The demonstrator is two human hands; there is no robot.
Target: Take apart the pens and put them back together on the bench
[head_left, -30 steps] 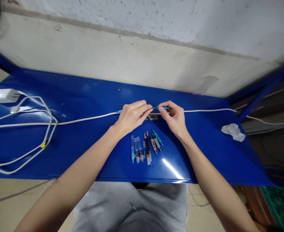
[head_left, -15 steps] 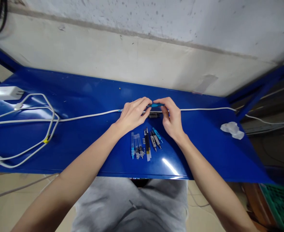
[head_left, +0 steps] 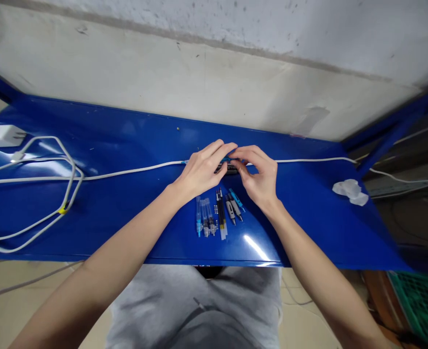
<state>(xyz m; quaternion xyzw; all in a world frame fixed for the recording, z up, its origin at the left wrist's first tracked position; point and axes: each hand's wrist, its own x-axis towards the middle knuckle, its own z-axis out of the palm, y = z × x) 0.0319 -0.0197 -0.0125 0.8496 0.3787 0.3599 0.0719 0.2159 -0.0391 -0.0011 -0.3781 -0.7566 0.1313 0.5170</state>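
Observation:
A blue pen [head_left: 227,159] is pinched between my two hands above the blue shelf, mostly covered by fingers. My left hand [head_left: 204,168] closes on its left end, and my right hand [head_left: 260,173] has thumb and fingertips together at its right end. Just below the fingers lie dark grey pens [head_left: 231,169], partly hidden. Nearer my body are clear pen barrels [head_left: 205,217], one with a blue tip. Beside them sit small springs [head_left: 216,210], black ink refills [head_left: 221,213], grey pen grip sections [head_left: 233,208] and a blue grip section [head_left: 236,198].
A white cable [head_left: 137,170] runs across the blue shelf [head_left: 294,223] behind my hands. Left are a looped cable and a white charger [head_left: 3,135]. Crumpled white plastic [head_left: 350,192] lies right. A wall [head_left: 156,82] stands behind, and a green crate [head_left: 418,300] sits lower right.
My hands have come closer together around the blue pen, and my right fingertips now cover more of it. The view has shifted slightly. The laid-out parts stay in place.

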